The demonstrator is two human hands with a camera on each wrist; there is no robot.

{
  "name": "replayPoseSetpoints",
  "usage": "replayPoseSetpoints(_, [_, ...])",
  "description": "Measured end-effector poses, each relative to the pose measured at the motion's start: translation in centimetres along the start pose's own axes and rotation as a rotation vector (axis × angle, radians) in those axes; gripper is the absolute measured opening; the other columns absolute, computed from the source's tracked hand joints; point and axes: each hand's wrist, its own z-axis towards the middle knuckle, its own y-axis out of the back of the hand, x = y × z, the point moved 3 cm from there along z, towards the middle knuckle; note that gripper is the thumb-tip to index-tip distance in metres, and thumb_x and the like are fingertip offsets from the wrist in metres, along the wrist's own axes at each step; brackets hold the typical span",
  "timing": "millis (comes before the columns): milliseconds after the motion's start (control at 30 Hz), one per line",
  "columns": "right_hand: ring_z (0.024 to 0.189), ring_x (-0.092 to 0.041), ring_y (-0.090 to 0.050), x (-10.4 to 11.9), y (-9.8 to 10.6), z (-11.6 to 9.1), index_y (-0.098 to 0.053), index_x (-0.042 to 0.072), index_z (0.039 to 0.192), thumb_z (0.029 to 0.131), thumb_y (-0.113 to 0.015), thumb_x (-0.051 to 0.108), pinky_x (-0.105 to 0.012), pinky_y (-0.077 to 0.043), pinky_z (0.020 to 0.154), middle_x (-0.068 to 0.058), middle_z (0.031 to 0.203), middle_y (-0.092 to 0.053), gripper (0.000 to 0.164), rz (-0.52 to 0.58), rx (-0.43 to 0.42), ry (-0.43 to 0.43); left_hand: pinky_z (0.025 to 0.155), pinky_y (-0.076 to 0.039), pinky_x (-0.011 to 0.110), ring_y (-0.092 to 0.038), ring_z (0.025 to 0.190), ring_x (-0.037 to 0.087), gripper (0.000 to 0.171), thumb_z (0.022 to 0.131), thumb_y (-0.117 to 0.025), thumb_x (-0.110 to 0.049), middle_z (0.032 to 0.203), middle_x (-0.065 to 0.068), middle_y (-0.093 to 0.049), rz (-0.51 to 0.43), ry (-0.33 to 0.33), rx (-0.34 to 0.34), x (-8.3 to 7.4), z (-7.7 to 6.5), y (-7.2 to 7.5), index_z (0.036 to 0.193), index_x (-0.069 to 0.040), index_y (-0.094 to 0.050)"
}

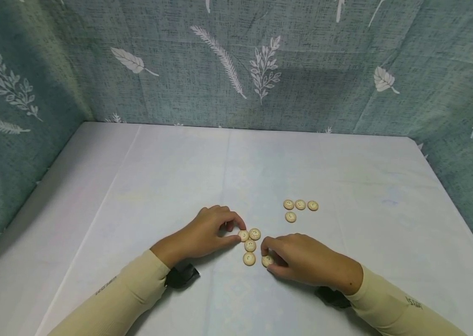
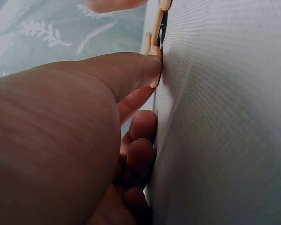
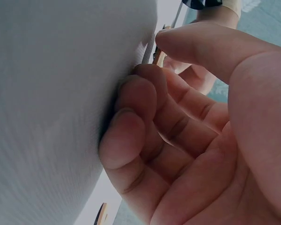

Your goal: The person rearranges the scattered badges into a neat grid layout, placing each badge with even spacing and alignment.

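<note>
Small round wooden discs with dark marks on their faces lie flat on the white-covered table. In the head view, my left hand (image 1: 211, 233) pinches the leftmost disc (image 1: 243, 235) of a tight group between thumb and index finger. Edge-on in the left wrist view, that disc (image 2: 155, 70) shows at the thumb tip. Beside it lie an upper disc (image 1: 255, 234), a middle disc (image 1: 250, 245) and a lower disc (image 1: 249, 259). Just right of the lower one, my right hand (image 1: 303, 259) holds another disc (image 1: 267, 261) between thumb and index finger, its other fingers curled against the cloth.
Farther back to the right is a second group of discs: three in a row, with the middle disc (image 1: 300, 205) between two others, and a single disc (image 1: 290, 217) below the row's left end. Green leaf-patterned curtains (image 1: 303, 60) border the table (image 1: 169, 168).
</note>
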Motion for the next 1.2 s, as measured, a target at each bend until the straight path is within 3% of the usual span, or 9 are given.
replayPoseSetpoints(600, [0.057,0.006,-0.040,-0.3,0.7,-0.3,-0.062,0.017,0.099,0.089,-0.072,0.018,-0.016,-0.037,0.056,0.017,0.062,-0.044,0.014,-0.031,-0.043,0.015,0.081,-0.031,0.033,-0.048,0.084,0.005,0.016,0.089,-0.076,-0.031,0.084,-0.013,-0.053,-0.004,0.008,0.004,0.0,-0.1,0.1,0.103,-0.031,-0.069])
replayPoseSetpoints(1200, [0.057,0.005,-0.041,-2.2,3.5,-1.0,-0.062,0.018,0.099,0.089,-0.074,0.017,-0.018,-0.039,0.056,0.016,0.064,-0.047,0.016,-0.050,-0.095,-0.078,0.079,-0.031,0.032,-0.047,0.082,0.005,0.016,0.089,-0.077,-0.030,0.082,-0.013,-0.052,-0.015,-0.006,-0.010,0.2,-0.2,-0.1,0.102,-0.032,-0.069])
